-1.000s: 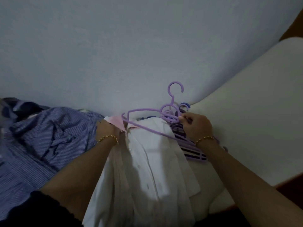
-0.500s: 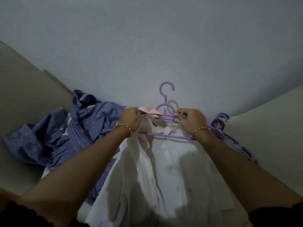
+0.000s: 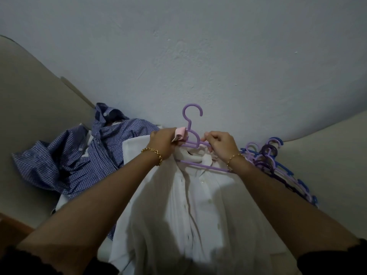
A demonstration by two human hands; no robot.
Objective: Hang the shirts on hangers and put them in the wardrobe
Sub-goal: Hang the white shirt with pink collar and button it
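Note:
A white shirt [image 3: 198,205] hangs down in front of me from a lilac plastic hanger [image 3: 191,124], whose hook points up against the wall. My left hand [image 3: 163,142] grips the shirt's collar, with its pink lining showing, at the hanger's left shoulder. My right hand [image 3: 220,144] pinches the hanger's top bar and the collar on the right side. The hanger's lower bar shows across the collar; its ends are hidden under cloth and my wrist.
A crumpled blue checked shirt [image 3: 83,155] lies on the cream surface [image 3: 33,116] to the left. A pile of lilac, purple and blue hangers [image 3: 274,161] lies to the right. A pale grey wall [image 3: 198,56] fills the background.
The view swung left, bringing the checked shirt into fuller sight. My hands brought the hanger up to the collar and now hold closer together at its neck.

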